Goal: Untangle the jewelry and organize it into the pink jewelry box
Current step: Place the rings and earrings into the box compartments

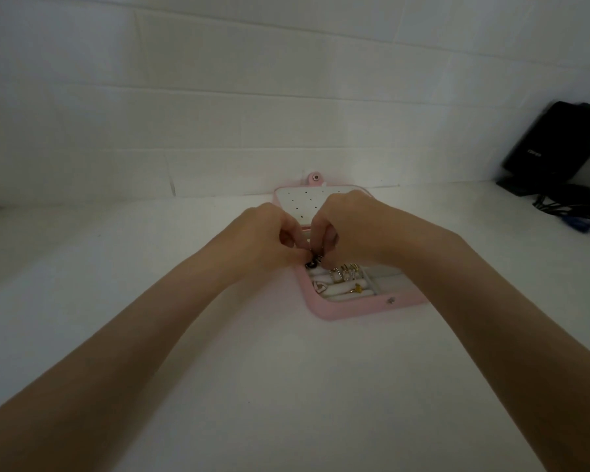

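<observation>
Jewelry, seemingly one piece, pinched by two hands.

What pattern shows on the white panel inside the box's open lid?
Small dark holes in rows on the white lid panel, head view.

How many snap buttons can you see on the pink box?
2: one snap on the pink box's near rim, one snap tab above the open lid. Hands may hide others.
</observation>
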